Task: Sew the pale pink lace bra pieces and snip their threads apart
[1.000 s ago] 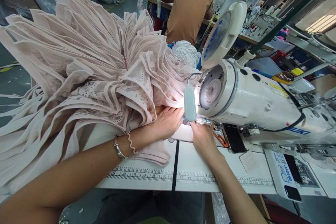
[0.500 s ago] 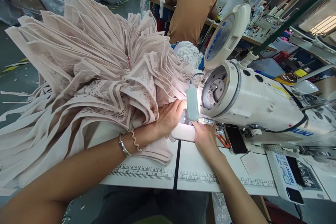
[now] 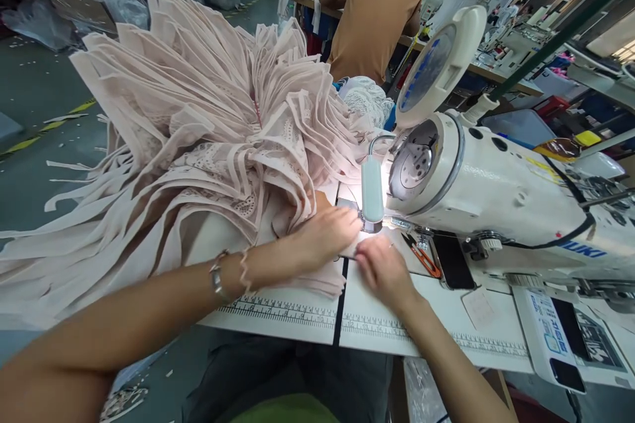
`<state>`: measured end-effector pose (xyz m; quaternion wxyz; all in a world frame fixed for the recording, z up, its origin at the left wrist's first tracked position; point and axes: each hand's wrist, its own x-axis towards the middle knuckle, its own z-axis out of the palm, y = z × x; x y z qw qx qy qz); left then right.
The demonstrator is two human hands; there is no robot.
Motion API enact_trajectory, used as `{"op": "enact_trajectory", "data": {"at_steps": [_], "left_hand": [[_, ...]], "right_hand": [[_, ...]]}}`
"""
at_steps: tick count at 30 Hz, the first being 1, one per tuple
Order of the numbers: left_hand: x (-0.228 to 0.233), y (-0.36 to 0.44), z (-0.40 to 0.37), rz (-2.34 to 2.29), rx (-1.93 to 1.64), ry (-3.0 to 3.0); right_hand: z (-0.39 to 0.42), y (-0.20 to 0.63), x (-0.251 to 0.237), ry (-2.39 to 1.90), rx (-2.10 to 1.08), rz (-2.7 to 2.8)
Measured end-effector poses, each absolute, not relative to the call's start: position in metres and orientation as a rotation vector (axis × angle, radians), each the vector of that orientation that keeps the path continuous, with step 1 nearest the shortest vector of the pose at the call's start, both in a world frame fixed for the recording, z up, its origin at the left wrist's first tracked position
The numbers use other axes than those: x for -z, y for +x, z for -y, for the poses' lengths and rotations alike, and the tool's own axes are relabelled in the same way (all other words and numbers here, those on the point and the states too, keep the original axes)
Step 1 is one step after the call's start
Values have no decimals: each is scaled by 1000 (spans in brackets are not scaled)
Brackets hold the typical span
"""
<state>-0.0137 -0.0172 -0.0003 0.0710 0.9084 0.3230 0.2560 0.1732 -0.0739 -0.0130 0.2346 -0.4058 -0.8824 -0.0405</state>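
Leftmost on my feed, pale garments [image 3: 198, 102] lie heaped on the table [image 3: 367, 294]; I can't tell how many are stitched. The left hand [image 3: 327, 234] curls loosely near the right hand [image 3: 387, 268], fingers bent, before the sewing machine [image 3: 510, 185]; any grip is hidden, the work seemingly unfinished.

Left hand [image 3: 327, 235] and right hand [image 3: 385, 269] mid-frame, near sewing machine [image 3: 496, 185] at right; pale fabric pile [image 3: 213, 92] left, over counter [image 3: 364, 307].

gap over desk [image 3: 370, 314] between left forearm [image 3: 149, 307] and right forearm [image 3: 444, 337]; fabric heap [image 3: 213, 102] blocks left, sewing machine [image 3: 510, 185] right, lamp [image 3: 372, 190] ahead.
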Motion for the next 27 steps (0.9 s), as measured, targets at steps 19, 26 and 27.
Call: {"op": "enact_trajectory", "data": {"at_steps": [19,26,27], "left_hand": [[7,-55,58,-508,-749,3408],[-11,-24,47,-890,-308,3356],[-13,-20,46,-813,-318,3363]], "right_hand": [[108,165,-1,-1465,-1826,1004],[62,222,-11,-2074,106,1789],[52,232,-11,-2098,176,1795]]}}
